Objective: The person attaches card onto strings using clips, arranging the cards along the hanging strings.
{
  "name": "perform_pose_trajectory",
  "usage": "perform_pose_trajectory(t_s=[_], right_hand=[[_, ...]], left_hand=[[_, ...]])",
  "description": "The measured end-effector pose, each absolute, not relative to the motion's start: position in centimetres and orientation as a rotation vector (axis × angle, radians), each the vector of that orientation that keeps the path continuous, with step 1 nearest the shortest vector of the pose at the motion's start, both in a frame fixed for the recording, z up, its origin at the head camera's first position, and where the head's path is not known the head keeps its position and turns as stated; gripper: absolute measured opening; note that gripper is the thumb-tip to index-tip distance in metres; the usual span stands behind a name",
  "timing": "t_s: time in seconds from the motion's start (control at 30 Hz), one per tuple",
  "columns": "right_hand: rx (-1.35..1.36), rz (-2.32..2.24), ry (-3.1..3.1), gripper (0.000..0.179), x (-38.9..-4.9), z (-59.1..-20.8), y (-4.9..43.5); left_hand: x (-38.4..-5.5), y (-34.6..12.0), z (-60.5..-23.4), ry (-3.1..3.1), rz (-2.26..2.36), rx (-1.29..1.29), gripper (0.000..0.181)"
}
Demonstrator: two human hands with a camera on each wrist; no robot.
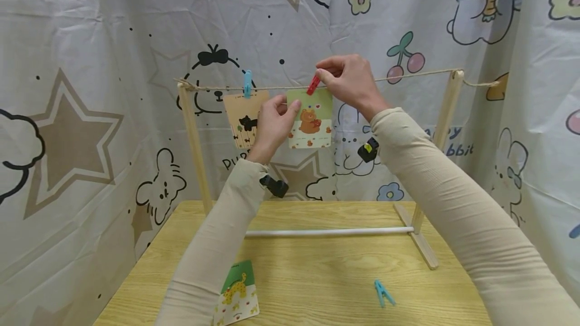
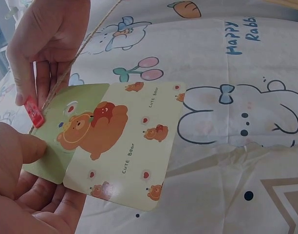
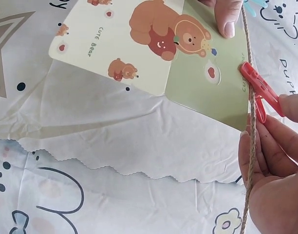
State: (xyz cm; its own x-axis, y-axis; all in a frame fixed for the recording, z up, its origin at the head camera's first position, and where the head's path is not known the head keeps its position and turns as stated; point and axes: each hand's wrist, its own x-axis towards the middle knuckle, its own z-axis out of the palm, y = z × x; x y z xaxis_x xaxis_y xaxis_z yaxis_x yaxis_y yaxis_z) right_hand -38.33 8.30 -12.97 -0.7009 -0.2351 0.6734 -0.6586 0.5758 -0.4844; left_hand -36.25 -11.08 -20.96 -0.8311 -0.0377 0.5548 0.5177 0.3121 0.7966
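Note:
A green and cream bear card (image 1: 310, 119) hangs at the twine (image 1: 272, 88), its top edge up against the line. My left hand (image 1: 277, 124) pinches the card's left edge between thumb and fingers. In my right hand (image 1: 351, 82) is a red clothespin (image 1: 313, 84), held by thumb and fingers. The right wrist view shows the red clothespin (image 3: 261, 90) straddling the twine (image 3: 251, 146) at the card's top edge. Left of my left hand, an orange cat card (image 1: 244, 114) hangs from a blue clothespin (image 1: 247, 83), partly covered by that hand.
The twine runs between two wooden posts (image 1: 446, 109), joined low down by a white rod (image 1: 331, 232). On the wooden table (image 1: 317, 275) lie a leopard card (image 1: 237, 293), partly behind my left sleeve, and a blue clothespin (image 1: 383, 293). A patterned curtain (image 1: 290, 29) hangs behind.

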Motion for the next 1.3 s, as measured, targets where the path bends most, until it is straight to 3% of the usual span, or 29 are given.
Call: perform_pose_trajectory(t_s=[1.3], right_hand=[[0.712, 1.011, -2.150, 0.032, -37.5, -13.3, 9.6]], left_hand=[[-35.8, -11.5, -21.5, -2.096, -1.494, -0.407, 0.028]])
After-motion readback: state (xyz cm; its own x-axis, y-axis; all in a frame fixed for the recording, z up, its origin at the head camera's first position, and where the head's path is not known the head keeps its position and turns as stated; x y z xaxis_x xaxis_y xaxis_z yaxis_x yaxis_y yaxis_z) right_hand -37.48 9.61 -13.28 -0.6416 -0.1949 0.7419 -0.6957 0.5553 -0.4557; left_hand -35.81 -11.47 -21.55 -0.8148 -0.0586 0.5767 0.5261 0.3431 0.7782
